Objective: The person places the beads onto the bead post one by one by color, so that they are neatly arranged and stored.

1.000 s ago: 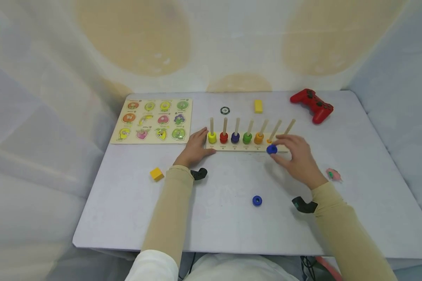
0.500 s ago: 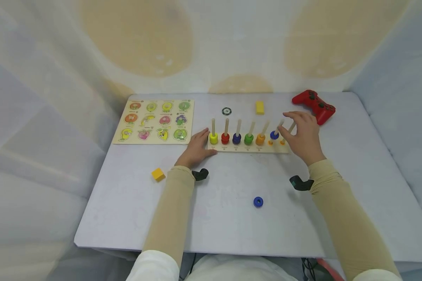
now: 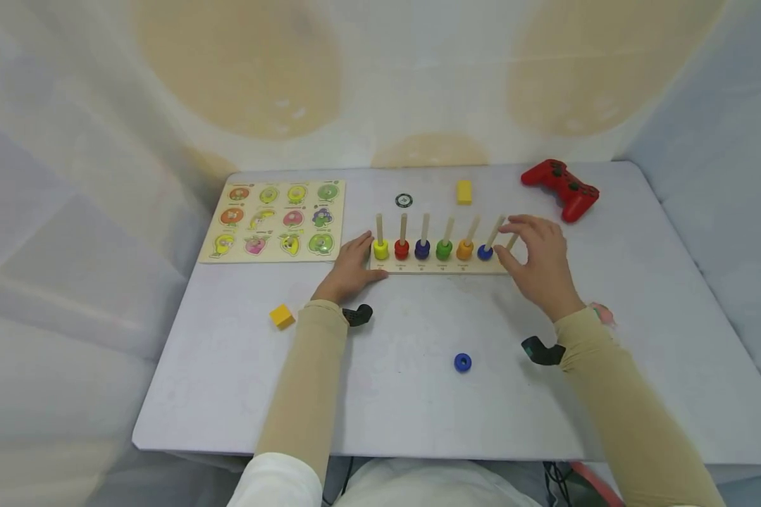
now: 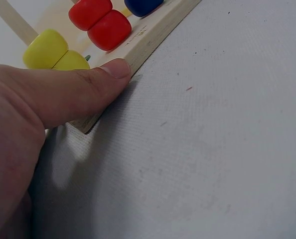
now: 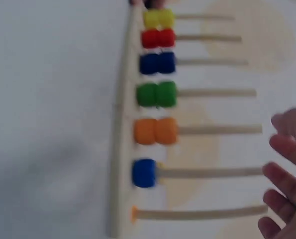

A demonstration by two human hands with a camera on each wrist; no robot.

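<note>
A wooden peg board (image 3: 431, 268) stands mid-table, its upright pegs in a row. My left hand (image 3: 351, 267) holds its left end, thumb (image 4: 95, 89) along the front edge beside the yellow beads (image 4: 47, 49). Red, dark blue, green and orange beads sit in pairs on the following pegs. A single blue bead (image 5: 144, 173) rests at the foot of the sixth peg. My right hand (image 3: 539, 264) is beside the last pegs, fingers spread and holding nothing. Only an orange piece shows at the base of the last peg (image 5: 203, 214). Another blue bead (image 3: 462, 362) lies nearer the front.
Left of the board lies a fruit picture puzzle (image 3: 273, 220). A yellow cube (image 3: 282, 316) is by my left forearm. Behind the board are a round black-and-white disc (image 3: 404, 201) and a yellow block (image 3: 464, 192). A red game controller (image 3: 561, 189) lies at back right; a pink item (image 3: 604, 314) is beside my right wrist.
My right hand carried the blue bead onto the sixth peg and let it go; the bead slid down to the base. My left hand stayed at the board's end.
</note>
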